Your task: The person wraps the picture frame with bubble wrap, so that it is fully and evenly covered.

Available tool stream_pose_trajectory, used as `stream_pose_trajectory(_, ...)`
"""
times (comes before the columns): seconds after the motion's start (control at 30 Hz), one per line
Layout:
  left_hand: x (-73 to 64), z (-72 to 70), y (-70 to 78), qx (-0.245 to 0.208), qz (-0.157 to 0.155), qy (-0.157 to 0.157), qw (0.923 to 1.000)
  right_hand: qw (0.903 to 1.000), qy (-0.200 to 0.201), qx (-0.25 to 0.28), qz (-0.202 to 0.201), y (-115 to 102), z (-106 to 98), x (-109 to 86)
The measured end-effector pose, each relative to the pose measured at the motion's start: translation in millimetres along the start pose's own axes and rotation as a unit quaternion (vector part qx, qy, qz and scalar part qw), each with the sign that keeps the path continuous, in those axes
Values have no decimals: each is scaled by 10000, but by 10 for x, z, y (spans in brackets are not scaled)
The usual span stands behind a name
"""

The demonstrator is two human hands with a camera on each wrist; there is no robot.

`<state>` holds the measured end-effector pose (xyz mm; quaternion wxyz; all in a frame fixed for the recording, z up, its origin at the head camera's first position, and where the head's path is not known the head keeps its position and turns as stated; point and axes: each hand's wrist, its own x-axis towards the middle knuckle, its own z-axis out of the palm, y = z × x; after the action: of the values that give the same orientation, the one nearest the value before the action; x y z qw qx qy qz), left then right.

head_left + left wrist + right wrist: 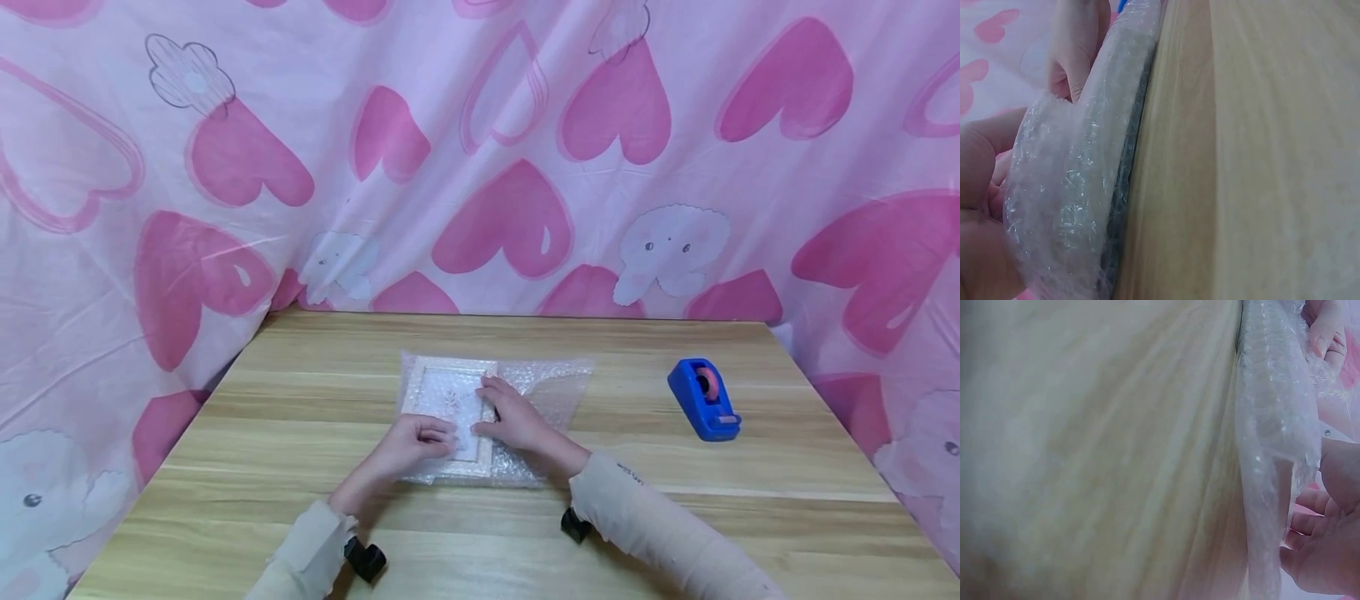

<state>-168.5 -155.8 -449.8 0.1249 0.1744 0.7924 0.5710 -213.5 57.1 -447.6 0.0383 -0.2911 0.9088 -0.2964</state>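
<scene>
A white picture frame (483, 450) lies face up on a sheet of bubble wrap (551, 392), part of which folds over the frame's left side. My left hand (415, 440), fingers curled, pinches the folded wrap over the lower left of the picture. Spread across the frame's right edge, the fingers of my right hand (517, 417) touch its face near the border. In the left wrist view, wrap (1079, 187) bulges around the frame's near side beside my left hand (985, 206). The right wrist view has my right hand (1329, 544) against the frame's side, fingertips partly hidden by wrap.
A blue tape dispenser (703, 400) with a pink roll stands on the right of the wooden table (465, 542). Behind the table hangs a pink curtain (495, 217) with hearts. Loose wrap extends to the right of the frame.
</scene>
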Motion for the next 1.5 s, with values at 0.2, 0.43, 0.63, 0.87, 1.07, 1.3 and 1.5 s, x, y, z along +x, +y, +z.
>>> stream_pose_trajectory(0.2,18,16,11,331,19,15,9994,9999,-88,-109,-87,-2,-16,17)
stream_pose_trajectory(0.43,25,61,20,594,-130,91,9981,9993,-216,-270,-155,11,-14,27)
stream_pose_trajectory(0.63,5,93,35,624,-18,-30,9980,9987,-460,-230,30,-7,-21,24)
stream_pose_trajectory(0.87,-21,112,62,665,55,-112,9977,9966,-728,-257,279,-38,-19,14)
stream_pose_trajectory(1.07,-21,115,52,601,166,-218,9978,9957,-843,-322,222,-50,-36,7)
stream_pose_trajectory(1.3,-10,112,79,484,311,-458,9973,9933,-961,-590,236,-61,-38,4)
stream_pose_trajectory(1.5,-102,58,274,307,597,-394,9970,9914,-988,-842,189,-94,-16,32)
